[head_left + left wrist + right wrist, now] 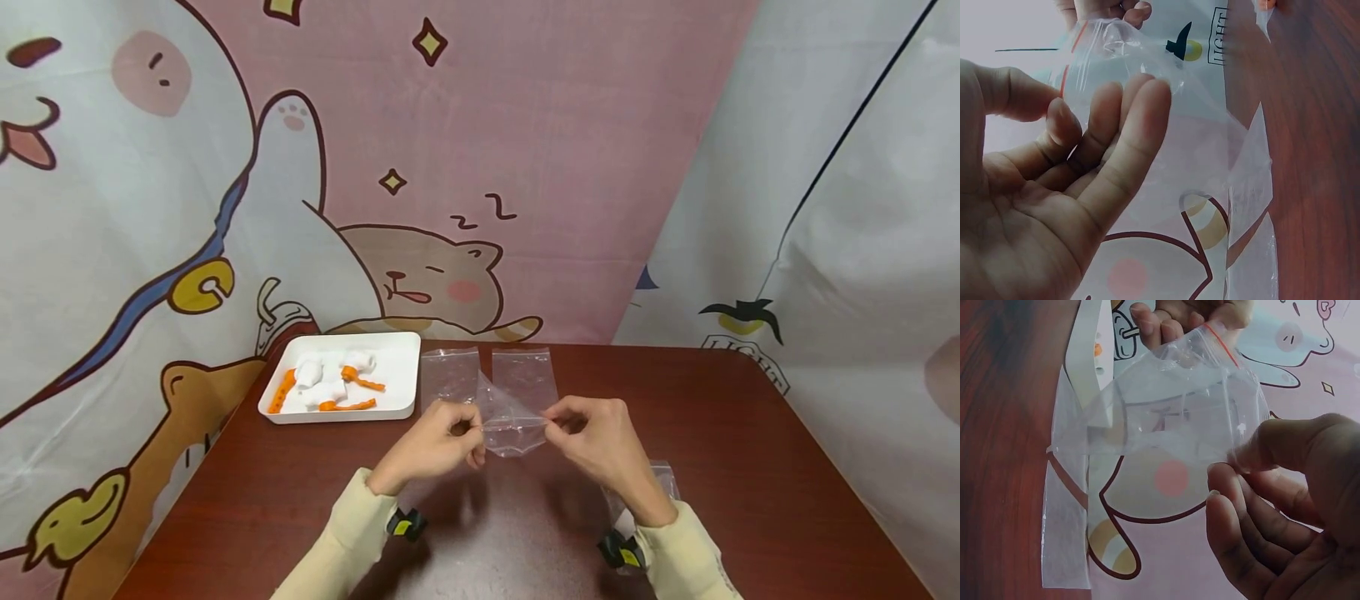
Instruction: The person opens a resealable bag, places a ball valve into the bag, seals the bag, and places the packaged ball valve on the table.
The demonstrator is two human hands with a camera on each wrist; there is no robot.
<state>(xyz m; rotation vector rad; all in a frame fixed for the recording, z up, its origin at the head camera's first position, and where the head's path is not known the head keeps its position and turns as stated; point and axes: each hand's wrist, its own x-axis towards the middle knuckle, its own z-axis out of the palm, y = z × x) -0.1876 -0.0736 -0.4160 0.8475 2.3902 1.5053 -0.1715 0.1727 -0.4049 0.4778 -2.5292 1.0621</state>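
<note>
A clear zip bag (514, 432) with a red line along its zip edge is stretched between my two hands above the table. My left hand (441, 440) pinches one end of the zip edge between thumb and forefinger. At the other end, the thumb and forefinger of my right hand (602, 440) pinch the edge. In the right wrist view the bag (1172, 406) hangs thin and see-through, with nothing visible inside. Two more clear bags lie flat behind it, a left one (450, 367) and a right one (525, 367).
A white tray (411, 375) at the back left holds several white rolls (324, 395) and orange strips (282, 392). Another clear bag (664, 477) lies partly hidden under my right forearm. A printed cloth (585, 167) hangs behind the brown table (750, 450).
</note>
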